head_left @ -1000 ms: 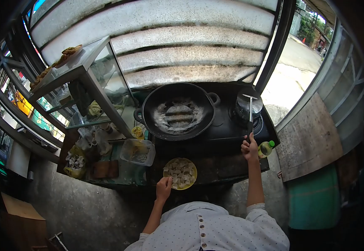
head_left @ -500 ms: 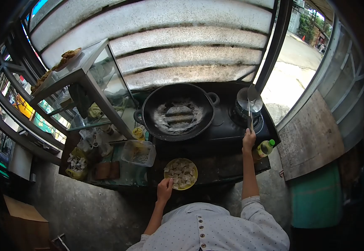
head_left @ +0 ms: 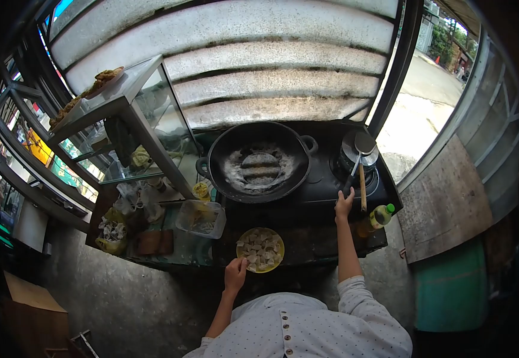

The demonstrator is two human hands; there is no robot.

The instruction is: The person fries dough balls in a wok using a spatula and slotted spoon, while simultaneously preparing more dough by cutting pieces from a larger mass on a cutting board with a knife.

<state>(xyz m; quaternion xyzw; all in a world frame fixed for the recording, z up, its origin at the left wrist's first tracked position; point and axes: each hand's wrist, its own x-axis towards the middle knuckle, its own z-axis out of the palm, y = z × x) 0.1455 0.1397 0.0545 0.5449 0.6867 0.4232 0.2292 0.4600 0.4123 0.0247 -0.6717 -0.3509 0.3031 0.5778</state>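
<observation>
My left hand (head_left: pixel 234 274) is closed on the left rim of a yellow plate (head_left: pixel 283 253), which holds many small pale cut pieces (head_left: pixel 259 247) at the counter's front edge. At the right burner, my right hand (head_left: pixel 344 206) has its fingers around the lower end of a black-handled spatula (head_left: pixel 351 178). The spatula's metal shaft points up toward a small pot (head_left: pixel 349 145). Beside it lies a wooden-handled utensil (head_left: pixel 363 188), apart from my hand; its head is hard to make out. A large black wok (head_left: pixel 220 179) with bubbling oil and browned food sits left of them.
A green-capped bottle (head_left: pixel 381 216) stands right of my right hand. Left of the plate are a clear plastic tub (head_left: pixel 216 227), a brown block (head_left: pixel 155 242) and plastic bags (head_left: pixel 111 232). A glass display case (head_left: pixel 152 119) rises behind. Corrugated metal sheeting (head_left: pixel 283 59) backs the stove.
My right hand has moved slightly left and down. The wooden handle, earlier in or against that hand, now lies separate from it, and the spatula tilts differently. My left hand stays on the plate.
</observation>
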